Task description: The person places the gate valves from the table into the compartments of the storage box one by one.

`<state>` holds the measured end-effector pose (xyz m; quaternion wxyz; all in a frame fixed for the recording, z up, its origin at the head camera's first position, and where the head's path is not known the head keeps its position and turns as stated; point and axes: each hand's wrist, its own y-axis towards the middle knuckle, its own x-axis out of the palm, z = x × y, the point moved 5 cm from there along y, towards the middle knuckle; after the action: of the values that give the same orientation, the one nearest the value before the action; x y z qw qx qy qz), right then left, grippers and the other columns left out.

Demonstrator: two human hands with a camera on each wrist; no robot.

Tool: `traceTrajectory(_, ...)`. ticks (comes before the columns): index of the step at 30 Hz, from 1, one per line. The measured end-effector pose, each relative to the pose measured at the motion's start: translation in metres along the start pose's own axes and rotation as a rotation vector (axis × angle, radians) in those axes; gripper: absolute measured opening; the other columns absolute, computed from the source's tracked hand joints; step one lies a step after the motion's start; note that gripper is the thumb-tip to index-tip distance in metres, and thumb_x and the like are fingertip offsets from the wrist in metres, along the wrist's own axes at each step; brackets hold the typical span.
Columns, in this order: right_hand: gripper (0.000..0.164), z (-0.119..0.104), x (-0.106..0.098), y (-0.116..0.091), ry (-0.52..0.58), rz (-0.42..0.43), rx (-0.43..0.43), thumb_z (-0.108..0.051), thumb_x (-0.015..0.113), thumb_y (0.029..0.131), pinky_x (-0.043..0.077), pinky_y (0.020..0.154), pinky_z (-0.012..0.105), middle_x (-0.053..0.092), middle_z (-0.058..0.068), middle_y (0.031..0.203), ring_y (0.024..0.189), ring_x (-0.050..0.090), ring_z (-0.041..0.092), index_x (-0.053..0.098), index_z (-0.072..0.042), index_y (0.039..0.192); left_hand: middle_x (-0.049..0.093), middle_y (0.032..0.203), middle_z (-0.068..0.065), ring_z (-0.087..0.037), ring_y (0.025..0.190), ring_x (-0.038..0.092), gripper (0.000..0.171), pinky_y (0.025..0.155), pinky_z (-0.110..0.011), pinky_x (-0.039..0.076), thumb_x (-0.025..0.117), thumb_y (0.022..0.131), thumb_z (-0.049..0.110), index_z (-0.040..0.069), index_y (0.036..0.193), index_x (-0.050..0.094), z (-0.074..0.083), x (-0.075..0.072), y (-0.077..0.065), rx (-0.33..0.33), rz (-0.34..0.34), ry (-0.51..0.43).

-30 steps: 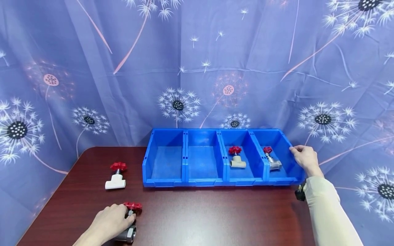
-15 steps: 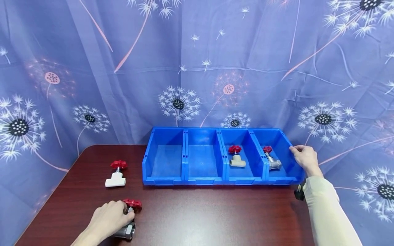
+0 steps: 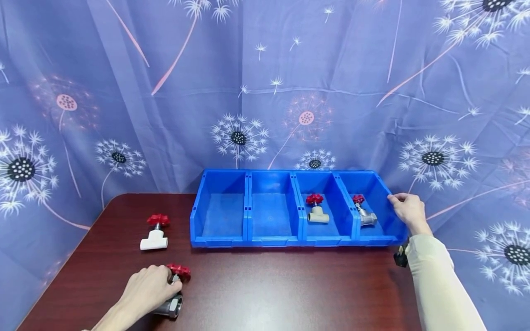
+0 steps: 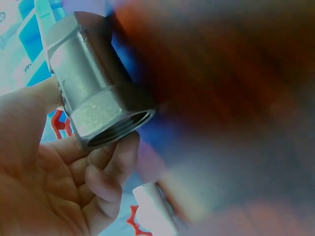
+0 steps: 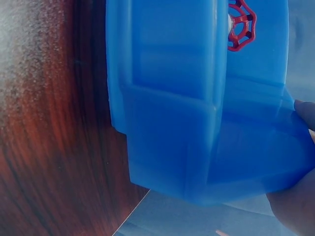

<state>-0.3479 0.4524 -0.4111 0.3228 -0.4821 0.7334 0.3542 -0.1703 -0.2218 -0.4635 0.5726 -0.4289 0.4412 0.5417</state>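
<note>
- Left hand (image 3: 146, 287), near left: knuckles up, fingers gripping a metal valve (image 3: 170, 307) by its neck.
- Right hand (image 3: 409, 213), far right: outstretched, fingers pinching the right wall of the blue bin (image 3: 385, 210).

My head view is bright and mostly sharp, with pale glare on the reddish-brown wooden tabletop (image 3: 285, 294). In my left wrist view, everything right of the gleaming metal handwheel valve (image 4: 83, 73) blurs; my right wrist view looks dim, blue-tinted.
</note>
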Motion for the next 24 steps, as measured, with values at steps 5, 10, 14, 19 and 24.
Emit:
traceTrajectory(5, 0.046, 0.001, 0.002, 0.001, 0.003, -0.013, 0.013, -0.038, 0.051, 0.100, 0.038, 0.088, 0.058, 0.062, 0.030, 0.111, 0.106, 0.049, 0.052, 0.067, 0.004, 0.111, 0.038, 0.049, 0.004, -0.015, 0.046, 0.040, 0.038, 0.044, -0.038, 0.033, 0.067, 0.075, 0.032, 0.020, 0.050, 0.041, 0.010, -0.007, 0.007, 0.069, 0.068, 0.033)
traceTrajectory(10, 0.047, 0.001, 0.002, 0.002, 0.005, -0.017, 0.018, -0.039, 0.050, 0.100, 0.039, 0.089, 0.058, 0.062, 0.030, 0.112, 0.107, 0.049, 0.052, 0.067, 0.004, 0.112, 0.037, 0.046, 0.006, -0.014, 0.045, 0.039, 0.039, 0.042, -0.036, 0.031, 0.067, 0.074, 0.032, 0.020, 0.048, 0.040, 0.025, -0.021, 0.017, 0.092, 0.099, 0.015)
traceTrajectory(14, 0.047, 0.000, 0.000, 0.002, 0.005, -0.018, 0.017, -0.039, 0.050, 0.100, 0.038, 0.088, 0.058, 0.062, 0.031, 0.112, 0.106, 0.049, 0.052, 0.066, 0.004, 0.111, 0.035, 0.043, 0.008, -0.013, 0.044, 0.038, 0.040, 0.042, -0.033, 0.029, 0.066, 0.075, 0.032, 0.021, 0.046, 0.041, 0.040, -0.035, 0.029, 0.130, 0.123, -0.008)
traceTrajectory(19, 0.047, 0.001, 0.000, 0.003, -0.002, -0.018, 0.015, -0.038, 0.050, 0.100, 0.038, 0.087, 0.058, 0.061, 0.031, 0.112, 0.106, 0.048, 0.053, 0.066, 0.005, 0.111, 0.027, 0.041, 0.012, -0.010, 0.044, 0.032, 0.043, 0.042, -0.030, 0.024, 0.064, 0.077, 0.030, 0.020, 0.044, 0.038, 0.063, -0.051, 0.045, 0.194, 0.132, -0.042)
traceTrajectory(24, 0.046, 0.001, 0.000, 0.002, -0.004, -0.014, 0.014, -0.038, 0.051, 0.100, 0.037, 0.088, 0.058, 0.062, 0.031, 0.111, 0.107, 0.048, 0.053, 0.067, 0.004, 0.111, 0.022, 0.042, 0.011, -0.011, 0.044, 0.026, 0.045, 0.042, -0.028, 0.017, 0.061, 0.080, 0.031, 0.019, 0.045, 0.035, 0.084, -0.061, 0.062, 0.200, 0.114, -0.073)
